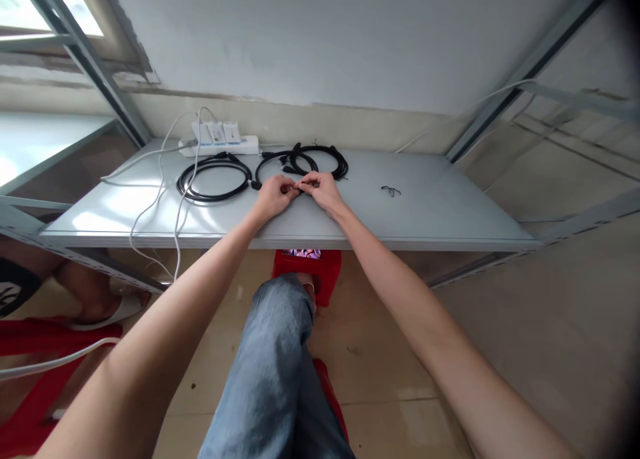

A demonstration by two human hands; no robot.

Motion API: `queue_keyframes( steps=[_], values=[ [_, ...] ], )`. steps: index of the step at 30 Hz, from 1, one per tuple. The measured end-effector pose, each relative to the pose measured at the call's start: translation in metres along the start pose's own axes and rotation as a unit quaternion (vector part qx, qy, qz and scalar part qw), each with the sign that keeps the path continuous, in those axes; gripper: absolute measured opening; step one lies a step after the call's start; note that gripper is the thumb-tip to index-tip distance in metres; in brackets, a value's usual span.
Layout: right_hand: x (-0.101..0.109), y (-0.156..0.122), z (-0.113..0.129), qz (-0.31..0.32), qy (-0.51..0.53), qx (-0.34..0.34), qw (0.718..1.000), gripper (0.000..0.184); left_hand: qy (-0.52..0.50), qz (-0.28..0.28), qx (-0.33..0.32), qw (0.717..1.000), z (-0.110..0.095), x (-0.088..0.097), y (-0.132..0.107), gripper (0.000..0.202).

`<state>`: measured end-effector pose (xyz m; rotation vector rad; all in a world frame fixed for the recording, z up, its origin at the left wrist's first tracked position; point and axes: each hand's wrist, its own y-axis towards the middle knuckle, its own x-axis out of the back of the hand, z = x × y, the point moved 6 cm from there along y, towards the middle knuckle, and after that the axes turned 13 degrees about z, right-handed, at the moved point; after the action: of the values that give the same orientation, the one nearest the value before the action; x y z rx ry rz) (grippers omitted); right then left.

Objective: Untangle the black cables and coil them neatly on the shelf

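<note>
Left hand (274, 197) and right hand (323, 191) meet, pinching the near side of the middle cable coil (262, 164), which seems unfinished; finer detail is hidden. Beyond the right hand, the right coil (342, 163) looks bundled; the left coil (214, 198), beside the left hand, lies untouched.

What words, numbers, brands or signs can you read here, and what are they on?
There is no text I can read for sure.
White box-shaped plastic plugs on the long white plastic power strip: tiny printed marks, too small and blurred to read.
White patch on the dark cloth at the left edge: a dark shape, no letters I can make out.
Coiled black round cables: no readable words.
</note>
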<state>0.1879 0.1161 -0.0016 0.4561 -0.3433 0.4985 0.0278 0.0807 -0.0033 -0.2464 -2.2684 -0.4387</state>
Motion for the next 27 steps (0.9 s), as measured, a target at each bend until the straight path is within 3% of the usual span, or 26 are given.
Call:
queue_keyframes(
  steps=[12, 17, 27],
  values=[
    [-0.008, 0.010, 0.001, -0.041, 0.108, -0.053, 0.992, 0.016, 0.002, 0.007, 0.014, 1.000, -0.005, 0.004, -0.003, 0.015],
    [-0.006, 0.009, 0.002, -0.046, 0.165, -0.050, 0.984, 0.044, 0.013, 0.009, 0.034, 0.999, -0.008, 0.004, -0.003, 0.013],
    [-0.001, 0.015, 0.001, -0.049, 0.178, -0.070, 0.980, 0.027, 0.010, 0.004, 0.043, 0.999, -0.016, 0.007, -0.006, 0.013]
  ],
)
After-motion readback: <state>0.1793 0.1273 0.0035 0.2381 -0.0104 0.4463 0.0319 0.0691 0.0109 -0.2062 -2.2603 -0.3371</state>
